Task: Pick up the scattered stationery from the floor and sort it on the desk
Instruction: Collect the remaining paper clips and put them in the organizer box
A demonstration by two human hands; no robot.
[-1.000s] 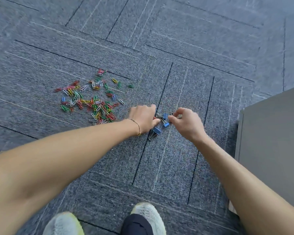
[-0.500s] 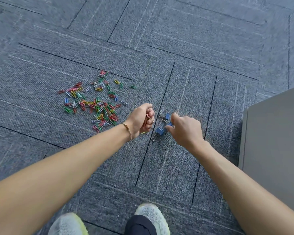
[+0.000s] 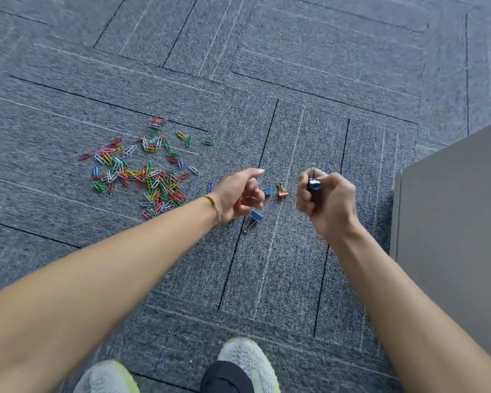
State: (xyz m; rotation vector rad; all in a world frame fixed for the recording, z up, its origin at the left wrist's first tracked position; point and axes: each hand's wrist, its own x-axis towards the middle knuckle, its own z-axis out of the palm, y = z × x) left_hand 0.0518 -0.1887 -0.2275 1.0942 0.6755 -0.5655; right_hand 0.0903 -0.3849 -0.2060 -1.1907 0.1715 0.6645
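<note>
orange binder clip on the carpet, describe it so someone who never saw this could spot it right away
Start from the big spread of coloured paper clips on the grey carpet and look to its right, into the gap between the left hand and the right hand. There the orange binder clip lies on the carpet. The binder clips beside it are blue; it is the only orange one.

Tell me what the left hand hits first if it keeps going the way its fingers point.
Probably the small blue binder clip just beyond the left hand, with the orange binder clip next behind it; the hand's height above the carpet is unclear.
</note>
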